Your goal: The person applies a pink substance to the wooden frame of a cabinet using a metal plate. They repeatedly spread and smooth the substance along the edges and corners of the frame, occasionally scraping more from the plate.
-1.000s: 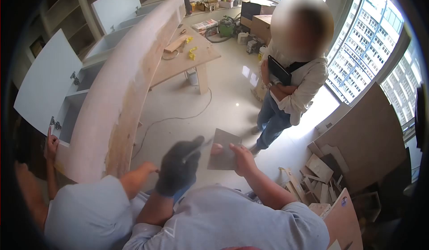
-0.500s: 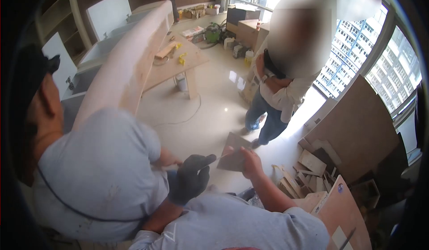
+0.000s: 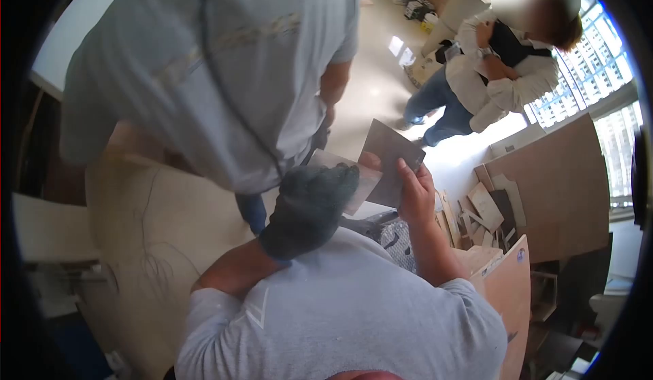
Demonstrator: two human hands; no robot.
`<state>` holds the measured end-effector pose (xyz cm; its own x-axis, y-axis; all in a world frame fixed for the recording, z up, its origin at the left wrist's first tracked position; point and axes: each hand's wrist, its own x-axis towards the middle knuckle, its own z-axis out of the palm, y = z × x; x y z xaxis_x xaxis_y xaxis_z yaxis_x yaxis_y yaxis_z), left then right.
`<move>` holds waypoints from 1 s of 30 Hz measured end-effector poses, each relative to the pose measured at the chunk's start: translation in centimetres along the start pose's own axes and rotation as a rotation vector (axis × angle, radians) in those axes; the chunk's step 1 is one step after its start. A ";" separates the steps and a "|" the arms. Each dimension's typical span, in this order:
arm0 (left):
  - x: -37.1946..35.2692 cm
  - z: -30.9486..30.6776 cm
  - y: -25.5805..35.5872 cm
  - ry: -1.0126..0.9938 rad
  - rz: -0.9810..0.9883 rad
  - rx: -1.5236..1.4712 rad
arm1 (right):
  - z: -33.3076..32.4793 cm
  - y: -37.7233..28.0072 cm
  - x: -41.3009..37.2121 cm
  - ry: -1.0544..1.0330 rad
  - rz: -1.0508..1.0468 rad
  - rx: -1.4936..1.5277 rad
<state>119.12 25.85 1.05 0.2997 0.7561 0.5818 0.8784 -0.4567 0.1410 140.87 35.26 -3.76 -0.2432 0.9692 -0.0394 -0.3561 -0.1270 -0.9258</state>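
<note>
In front of my chest, my right hand (image 3: 417, 195), bare, grips a dark, thin, rectangular sheet (image 3: 392, 166) by its right edge, thumb on top. Fingertips show on the sheet's left side. My left hand (image 3: 314, 200) wears a dark grey glove, and its fingers are closed on a paler, pinkish rectangular sheet (image 3: 350, 176). The pale sheet overlaps the dark one's left edge in this view. Part of the pale sheet is hidden behind the glove.
A person in a grey T-shirt (image 3: 224, 74) stands close at my left. Another person in a white shirt (image 3: 469, 94) stands ahead with arms folded. Wood offcuts (image 3: 483, 210) and a large brown board (image 3: 544, 190) are at right. A cable (image 3: 153, 264) lies on the floor at left.
The view has shifted, and the person in grey now stands taller, further into view. The pale sheet now shows at my gloved hand. Both my hands appear higher in view.
</note>
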 end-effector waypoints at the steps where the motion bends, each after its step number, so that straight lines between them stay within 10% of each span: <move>1: -0.5 -0.2 0.1 -0.019 0.030 0.050 | 1.4 -0.2 -0.6 0.003 -0.032 -0.048; 7: -4.7 -3.2 -2.8 -0.162 -0.070 0.206 | 5.1 2.6 -0.2 -0.029 -0.088 -0.171; 8: -4.0 -6.6 -3.8 -0.172 -0.115 -0.166 | 6.0 2.7 0.5 -0.008 -0.059 -0.035; 13: -10.5 -15.5 -12.9 0.296 -0.690 -0.794 | 10.3 1.1 4.8 -0.168 0.129 0.161; 17: -13.2 -23.4 -17.4 0.534 -0.924 -0.421 | 8.8 5.6 7.8 -0.251 0.341 0.099; 21: -14.6 -30.4 -26.8 -0.093 -0.841 0.618 | 11.1 10.2 10.7 -0.328 0.508 0.121; 26: -12.0 -31.3 -34.3 -0.422 -0.608 0.724 | 14.8 13.0 14.6 -0.468 0.566 0.101; 30: -9.7 -29.6 -34.7 -0.353 -0.957 0.648 | 18.0 12.8 15.3 -0.499 0.592 0.103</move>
<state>74.73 20.46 14.17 -0.5776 0.7924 0.1964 0.7937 0.6014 -0.0921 116.34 44.66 -9.43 -0.7875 0.5270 -0.3194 -0.1165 -0.6362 -0.7627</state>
